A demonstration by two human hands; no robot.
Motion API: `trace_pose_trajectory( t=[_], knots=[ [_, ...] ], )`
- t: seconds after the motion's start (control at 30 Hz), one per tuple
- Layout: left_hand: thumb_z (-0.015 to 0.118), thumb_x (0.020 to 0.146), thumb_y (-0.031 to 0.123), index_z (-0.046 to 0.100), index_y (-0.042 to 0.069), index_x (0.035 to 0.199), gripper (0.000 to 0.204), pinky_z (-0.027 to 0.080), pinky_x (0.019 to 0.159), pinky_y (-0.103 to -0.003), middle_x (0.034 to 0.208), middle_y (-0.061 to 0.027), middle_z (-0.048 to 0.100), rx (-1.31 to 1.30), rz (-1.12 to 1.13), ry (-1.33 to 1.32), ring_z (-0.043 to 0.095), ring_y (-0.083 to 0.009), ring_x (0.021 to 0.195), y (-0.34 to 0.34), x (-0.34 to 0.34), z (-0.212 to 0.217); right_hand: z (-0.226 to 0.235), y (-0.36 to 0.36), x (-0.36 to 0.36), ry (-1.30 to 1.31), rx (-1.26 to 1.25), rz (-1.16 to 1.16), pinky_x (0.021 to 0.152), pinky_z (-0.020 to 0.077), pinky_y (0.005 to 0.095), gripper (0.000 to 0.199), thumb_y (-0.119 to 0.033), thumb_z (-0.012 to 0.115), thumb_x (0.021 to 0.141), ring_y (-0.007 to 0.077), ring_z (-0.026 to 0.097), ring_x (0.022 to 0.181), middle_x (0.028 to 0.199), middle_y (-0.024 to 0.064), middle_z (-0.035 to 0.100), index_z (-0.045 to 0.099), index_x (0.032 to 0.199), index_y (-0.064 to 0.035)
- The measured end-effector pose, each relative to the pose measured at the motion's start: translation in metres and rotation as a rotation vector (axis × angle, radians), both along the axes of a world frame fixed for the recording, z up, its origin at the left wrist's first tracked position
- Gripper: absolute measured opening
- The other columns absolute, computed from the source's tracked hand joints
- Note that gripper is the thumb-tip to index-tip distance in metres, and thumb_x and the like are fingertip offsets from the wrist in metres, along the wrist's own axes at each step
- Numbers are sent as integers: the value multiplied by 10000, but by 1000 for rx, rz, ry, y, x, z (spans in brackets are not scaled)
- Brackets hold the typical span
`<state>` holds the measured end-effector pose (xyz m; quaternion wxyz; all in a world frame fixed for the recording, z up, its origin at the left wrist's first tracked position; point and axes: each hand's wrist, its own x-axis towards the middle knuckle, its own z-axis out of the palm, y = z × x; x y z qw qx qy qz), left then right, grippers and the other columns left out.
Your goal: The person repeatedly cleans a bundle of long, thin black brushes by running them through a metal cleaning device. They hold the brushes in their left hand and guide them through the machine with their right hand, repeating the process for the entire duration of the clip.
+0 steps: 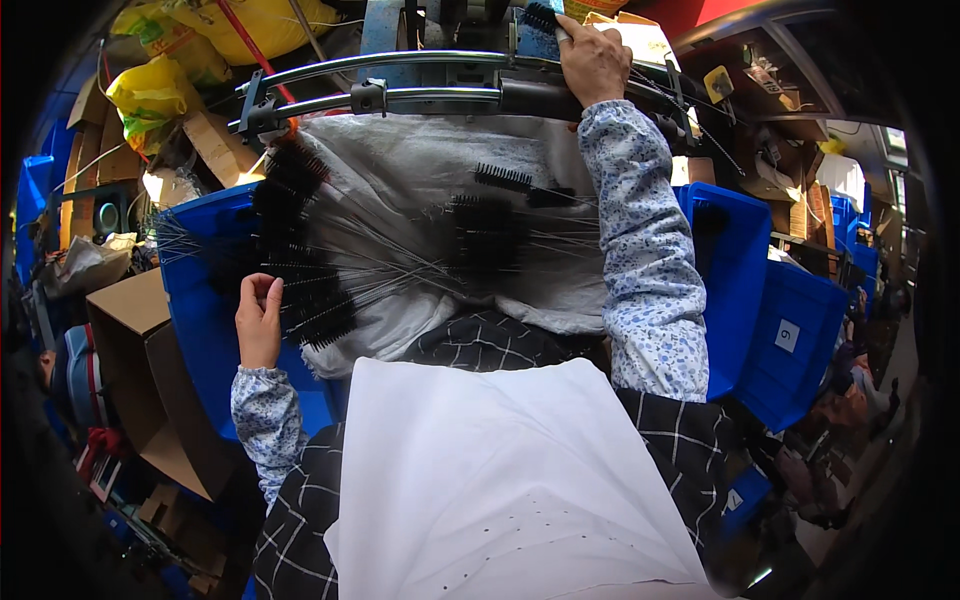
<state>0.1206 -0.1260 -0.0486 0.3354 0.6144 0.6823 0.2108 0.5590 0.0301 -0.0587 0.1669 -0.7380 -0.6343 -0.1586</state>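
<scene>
My right hand [597, 62] is raised at the machine's far side, its fingers closed on a black wire-stemmed brush [540, 18]. Lower left, my left hand [259, 318] has its fingers curled in and the thumb pressed to them; anything between them is too small to make out. Right beside it lies a pile of black bristle brushes [318, 305] with thin metal wire stems. A second bunch of brushes [485, 235] rests mid-lap on a grey-white cloth [400, 165]. One loose brush [503, 178] lies just beyond that bunch.
A machine with two metal rails [430, 95] crosses in front of me. Blue bins stand at my left [205, 340] and right [735, 270], with another blue bin [797, 335] farther right. An open cardboard box [150, 370] sits left. Yellow bags [150, 95] lie at the far left.
</scene>
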Motion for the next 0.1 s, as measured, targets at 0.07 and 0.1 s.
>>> trace_pose_trajectory(
  t=[0.07, 0.1],
  knots=[
    [514, 819, 183, 499, 31, 857, 157, 363, 541, -215, 679, -23, 500, -66, -15, 16, 427, -90, 586, 2, -2, -2, 1, 1, 1, 40, -19, 38, 735, 384, 385, 258, -300, 483, 791, 237, 514, 817, 846, 23, 610, 576, 1016, -216],
    [513, 822, 190, 506, 32, 861, 163, 370, 563, -204, 686, -29, 505, -136, -41, 60, 445, -91, 608, 4, -2, 0, -4, 4, 5, 79, -29, 77, 738, 381, 391, 267, -314, 487, 789, 240, 512, 823, 857, 27, 608, 577, 1018, -212]
  ],
)
